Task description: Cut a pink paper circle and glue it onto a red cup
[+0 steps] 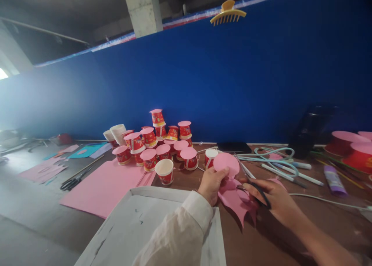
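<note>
Head view: left hand (211,183) pinching pink paper (232,194); right hand (271,198) working scissors (250,180), blades spread. Rotating paper, not scissors, is advised for smooth round edge.

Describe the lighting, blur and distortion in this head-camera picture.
Head view: bright haze washes out the far left; the blue wall's top edge bows from wide-angle distortion; the red paper cups are fairly sharp, the glue stick at the right soft; the left hand holding pink paper is evenly lit.

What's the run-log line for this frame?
left hand: holds pink paper | right hand: scissors cutting it | paper cups behind
</note>
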### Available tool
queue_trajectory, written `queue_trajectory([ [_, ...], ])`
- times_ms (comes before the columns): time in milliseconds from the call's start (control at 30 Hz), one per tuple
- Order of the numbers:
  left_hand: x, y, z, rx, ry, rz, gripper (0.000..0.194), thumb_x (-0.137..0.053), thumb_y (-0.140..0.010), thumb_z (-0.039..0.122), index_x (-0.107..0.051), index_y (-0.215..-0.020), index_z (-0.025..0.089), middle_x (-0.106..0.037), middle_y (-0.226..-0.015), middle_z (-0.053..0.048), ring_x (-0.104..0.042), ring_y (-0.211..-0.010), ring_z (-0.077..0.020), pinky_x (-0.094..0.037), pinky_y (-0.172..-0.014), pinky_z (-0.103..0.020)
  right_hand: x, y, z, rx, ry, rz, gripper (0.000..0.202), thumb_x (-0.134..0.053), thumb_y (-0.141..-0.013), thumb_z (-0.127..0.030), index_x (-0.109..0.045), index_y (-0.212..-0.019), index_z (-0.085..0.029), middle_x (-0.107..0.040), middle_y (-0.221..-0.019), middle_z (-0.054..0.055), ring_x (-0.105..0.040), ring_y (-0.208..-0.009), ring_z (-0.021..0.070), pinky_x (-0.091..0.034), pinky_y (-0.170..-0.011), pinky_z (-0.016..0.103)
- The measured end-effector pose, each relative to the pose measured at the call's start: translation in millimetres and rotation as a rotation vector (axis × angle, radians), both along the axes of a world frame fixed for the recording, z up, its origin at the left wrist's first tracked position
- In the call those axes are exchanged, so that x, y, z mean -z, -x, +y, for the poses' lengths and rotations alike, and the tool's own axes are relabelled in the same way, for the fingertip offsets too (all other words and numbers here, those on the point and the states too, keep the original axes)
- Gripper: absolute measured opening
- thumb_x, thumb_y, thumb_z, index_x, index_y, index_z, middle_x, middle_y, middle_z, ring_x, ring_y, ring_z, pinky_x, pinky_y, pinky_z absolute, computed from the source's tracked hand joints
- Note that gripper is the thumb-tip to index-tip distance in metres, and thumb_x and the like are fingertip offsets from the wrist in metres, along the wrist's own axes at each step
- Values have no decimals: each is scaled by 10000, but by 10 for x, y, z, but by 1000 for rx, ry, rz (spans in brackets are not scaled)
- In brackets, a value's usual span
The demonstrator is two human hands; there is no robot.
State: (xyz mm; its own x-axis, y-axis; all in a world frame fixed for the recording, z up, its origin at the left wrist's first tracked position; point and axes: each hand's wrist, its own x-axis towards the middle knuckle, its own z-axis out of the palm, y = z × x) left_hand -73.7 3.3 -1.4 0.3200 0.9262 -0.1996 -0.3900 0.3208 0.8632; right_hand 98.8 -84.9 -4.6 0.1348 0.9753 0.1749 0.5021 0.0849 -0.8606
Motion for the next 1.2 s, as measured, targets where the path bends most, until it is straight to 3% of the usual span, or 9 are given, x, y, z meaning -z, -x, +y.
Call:
queue_trajectory([
  [100,7,5,0,18,-18,20,518,-1004,-523,460,-652,-717,134,-594,-592,4,-476,-533,-72,-342,-541,-224,-13,3,0,6,11,-11,500,-697,-843,-683,-867,-934,-222,-703,-643,36,-650,-606,213,-582,-624,334],
  [267,22,6,2,26,-37,50,521,-998,-530,485,-639,-694,145,-577,-582,11,-458,-530,-74,-333,-544,-236,-10,5,-11,1,-35,-11,480,-710,-847,-647,-879,-988,-221,-809,-836,81,-725,-714,256,-611,-654,353],
  [467,15,3,3,25,-39,65,510,-991,-539,482,-649,-709,146,-576,-583,13,-451,-522,-75,-326,-548,-242,-31,8,-34,-20,-28,4,485,-705,-864,-632,-876,-1085,-235,-791,-771,51,-721,-684,248,-608,-617,345],
  [867,5,6,-2,19,-42,61,502,-991,-543,475,-625,-678,160,-575,-569,13,-439,-520,-75,-320,-539,-242,-49,17,-5,5,17,8,540,-694,-816,-724,-859,-872,-213,-713,-652,45,-648,-598,212,-585,-610,347],
  [1100,-18,13,-11,16,-24,82,466,-988,-571,446,-675,-723,137,-577,-578,15,-457,-524,-76,-334,-539,-233,-76,2,-8,-24,-12,8,499,-688,-849,-689,-875,-931,-233,-795,-766,82,-734,-696,277,-621,-632,380],
  [1200,-16,10,-8,13,-21,80,466,-993,-571,446,-681,-720,133,-586,-578,8,-466,-525,-78,-347,-536,-228,-88,10,-7,-19,-8,7,519,-679,-846,-704,-877,-949,-236,-794,-750,74,-728,-666,264,-614,-606,370],
])
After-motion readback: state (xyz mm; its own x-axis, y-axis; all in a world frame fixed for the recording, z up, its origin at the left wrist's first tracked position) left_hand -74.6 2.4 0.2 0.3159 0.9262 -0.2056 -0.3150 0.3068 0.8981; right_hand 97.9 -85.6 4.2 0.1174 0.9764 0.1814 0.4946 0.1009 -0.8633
